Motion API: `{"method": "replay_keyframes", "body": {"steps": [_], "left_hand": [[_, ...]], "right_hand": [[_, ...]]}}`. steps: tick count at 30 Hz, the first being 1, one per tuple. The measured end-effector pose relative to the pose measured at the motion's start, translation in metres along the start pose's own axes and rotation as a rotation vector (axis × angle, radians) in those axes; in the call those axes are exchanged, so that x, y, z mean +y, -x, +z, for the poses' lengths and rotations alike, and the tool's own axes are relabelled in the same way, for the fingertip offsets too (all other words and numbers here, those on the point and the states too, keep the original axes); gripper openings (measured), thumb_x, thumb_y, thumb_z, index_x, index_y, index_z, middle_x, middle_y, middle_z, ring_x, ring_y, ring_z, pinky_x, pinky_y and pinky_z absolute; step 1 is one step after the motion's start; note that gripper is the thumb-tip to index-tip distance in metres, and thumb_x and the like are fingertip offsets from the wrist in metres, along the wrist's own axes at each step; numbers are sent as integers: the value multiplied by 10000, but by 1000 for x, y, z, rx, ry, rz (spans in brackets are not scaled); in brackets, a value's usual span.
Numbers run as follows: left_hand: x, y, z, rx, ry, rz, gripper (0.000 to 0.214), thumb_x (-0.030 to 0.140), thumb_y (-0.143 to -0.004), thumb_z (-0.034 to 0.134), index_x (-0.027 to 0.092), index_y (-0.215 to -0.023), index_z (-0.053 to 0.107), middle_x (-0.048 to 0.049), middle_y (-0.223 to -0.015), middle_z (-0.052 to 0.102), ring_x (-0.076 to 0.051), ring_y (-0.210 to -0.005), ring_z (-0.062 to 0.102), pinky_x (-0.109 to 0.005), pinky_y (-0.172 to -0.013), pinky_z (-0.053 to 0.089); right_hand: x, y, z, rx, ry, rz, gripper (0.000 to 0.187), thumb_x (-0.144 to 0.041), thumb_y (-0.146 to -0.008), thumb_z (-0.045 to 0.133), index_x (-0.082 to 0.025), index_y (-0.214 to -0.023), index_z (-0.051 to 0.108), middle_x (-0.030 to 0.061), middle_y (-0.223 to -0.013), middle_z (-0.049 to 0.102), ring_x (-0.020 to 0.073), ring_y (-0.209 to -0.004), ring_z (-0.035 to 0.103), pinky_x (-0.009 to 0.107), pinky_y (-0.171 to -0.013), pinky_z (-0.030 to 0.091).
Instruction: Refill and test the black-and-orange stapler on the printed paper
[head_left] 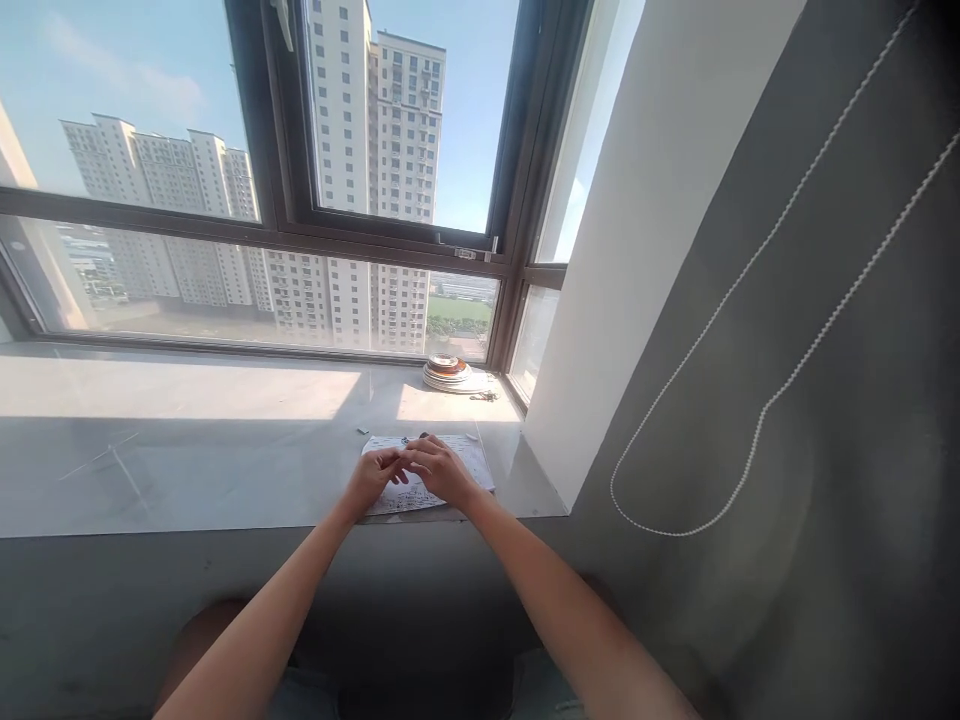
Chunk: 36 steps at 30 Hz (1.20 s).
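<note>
My left hand (375,478) and my right hand (439,468) meet fingertip to fingertip over a white sheet of paper (471,460) covered in dark handwriting or drawn marks. Both hands are closed in a pinch. Whatever sits between the fingers is too small or too hidden to name. Just behind the right hand's knuckles, a small dark object (424,436) shows in part on the paper. The sheet lies near the front edge of the pale windowsill (247,470), and the hands cover its middle.
A stack of round, plate-like things (445,374) stands by the window corner, with a small dark chain-like item (484,396) beside it. A small whitish piece (363,431) lies left of the paper. At right, a looped bead cord (761,415) hangs before the grey wall.
</note>
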<state>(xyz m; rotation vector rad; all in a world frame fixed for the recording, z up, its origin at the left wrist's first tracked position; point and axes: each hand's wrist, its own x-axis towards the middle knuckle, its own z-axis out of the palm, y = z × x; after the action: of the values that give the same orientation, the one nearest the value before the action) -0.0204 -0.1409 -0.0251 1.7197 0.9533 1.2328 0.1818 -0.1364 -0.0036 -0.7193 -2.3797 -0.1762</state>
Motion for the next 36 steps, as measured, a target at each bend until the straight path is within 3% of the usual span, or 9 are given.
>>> {"method": "replay_keyframes", "body": {"steps": [7, 9, 12, 14, 16, 20, 27, 31, 36], "left_hand": [[2, 2, -1, -31, -47, -14, 396, 587, -845, 727, 197, -854, 794, -85, -784, 751, -168, -607, 585, -267, -555, 452], [0, 1, -1, 0, -71, -44, 407, 592, -847, 717, 197, -773, 775, -77, -752, 741, -148, -548, 525, -268, -539, 422], [-3, 1, -1, 22, -115, -54, 421, 591, -813, 733, 203, -647, 734, -37, -586, 650, -150, -516, 483, -275, -553, 403], [-5, 0, -1, 16, -132, -48, 395, 575, -788, 749, 209, -640, 738, -6, -509, 575, -157, -519, 481, -275, -565, 397], [-5, 0, -1, 17, -143, -55, 383, 565, -782, 749, 209, -639, 738, 10, -488, 542, -151, -507, 457, -274, -562, 380], [-3, 1, -1, 18, -166, -62, 376, 544, -805, 728, 208, -636, 724, 14, -499, 537, -145, -507, 438, -274, -571, 361], [0, 2, -2, 24, -166, -77, 390, 565, -796, 732, 206, -643, 735, 8, -499, 534, -155, -507, 457, -280, -560, 386], [-2, 2, 0, 34, -158, -75, 397, 578, -799, 724, 205, -663, 733, 10, -504, 531, -154, -520, 474, -270, -559, 395], [6, -12, -12, 167, -64, -117, 427, 605, -861, 623, 194, -816, 732, 8, -533, 550, -125, -426, 398, -259, -448, 312]], "right_hand": [[6, 1, -8, -1, 154, 6, 254, -193, -1045, 565, -234, -1209, 756, 79, -1128, 762, 208, -1093, 645, 358, -961, 499], [19, 8, -16, 106, 117, 182, 224, -197, -1031, 589, -225, -1170, 763, 74, -1108, 772, 209, -1074, 659, 352, -957, 505], [54, 26, -31, 261, 77, 612, 229, -165, -983, 609, -204, -1134, 776, 78, -1100, 781, 216, -1022, 688, 330, -904, 533], [81, 42, -40, 251, 82, 909, 239, -181, -956, 625, -192, -1127, 790, 79, -1081, 790, 210, -958, 712, 308, -865, 538], [103, 57, -45, 187, 95, 1048, 225, -181, -914, 666, -189, -1087, 809, 75, -1045, 800, 216, -980, 720, 290, -860, 529], [125, 75, -41, 122, 101, 1107, 212, -180, -833, 743, -205, -1022, 833, 74, -1011, 797, 226, -995, 723, 274, -863, 517], [128, 74, -35, 95, 133, 1163, 255, -289, -865, 741, -230, -1100, 820, 114, -1172, 717, 251, -1118, 666, 294, -917, 493], [113, 79, -36, 89, 180, 1178, 417, -271, -873, 743, -167, -1276, 710, 144, -1223, 674, 254, -1115, 648, 299, -916, 490], [79, 91, -28, -71, 396, 1042, 305, -134, -974, 496, -126, -1220, 676, 206, -1244, 626, 293, -1134, 609, 352, -870, 493]]}}
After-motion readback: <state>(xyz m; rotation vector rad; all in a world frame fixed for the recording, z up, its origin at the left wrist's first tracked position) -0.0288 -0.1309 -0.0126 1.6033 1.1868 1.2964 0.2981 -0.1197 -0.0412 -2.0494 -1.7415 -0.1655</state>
